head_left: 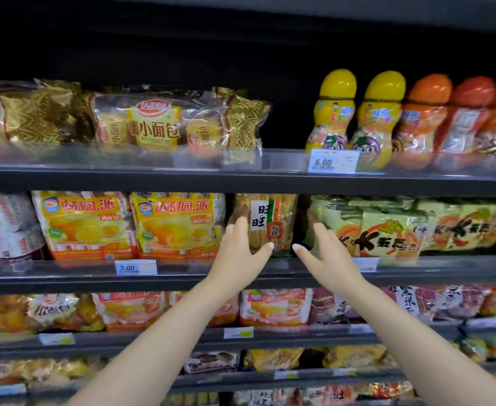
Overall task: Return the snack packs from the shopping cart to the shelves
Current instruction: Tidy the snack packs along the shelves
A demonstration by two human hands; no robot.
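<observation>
A brown rice-cracker pack (273, 221) with a white label stands upright on the second shelf (182, 278), between yellow pie packs and green cracker packs. My left hand (238, 250) is at its left side with fingers straight, thumb spread across its lower front. My right hand (326, 253) is spread just right of the pack, fingers straight, thumb pointing toward it; contact is unclear. Neither hand grips anything. The shopping cart is out of view.
Yellow pie packs (176, 224) sit left of the cracker pack, green packs (387, 227) right. The upper shelf holds bread bags (153, 121) and yellow and orange bottles (367, 118), with a gap between them. Lower shelves are packed with more snack packs (273, 306).
</observation>
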